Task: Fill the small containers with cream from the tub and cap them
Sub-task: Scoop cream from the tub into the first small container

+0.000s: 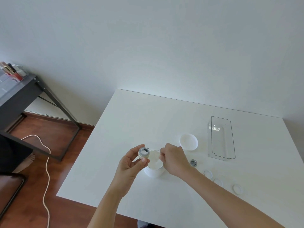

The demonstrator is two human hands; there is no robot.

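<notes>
White table (148, 116) carries everything. One clear tray (221, 139) sits far right, well apart, likely for finished pots. One cream tub (153, 171) sits open front-centre; its lid (188, 142) lies upturned just behind. Right hand (174, 159) hovers over the tub mouth, fingers curled, probably pinching a scoop; can't tell for sure. Left hand (130, 163) pinches one small container (144, 153) beside the tub, mouth up, short transfer. Another small container (193, 162) stands right of the tub. Three caps (208, 174) lined up near the right forearm.

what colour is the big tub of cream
White, tub and cream alike; the head view shows it, between the hands.
</notes>
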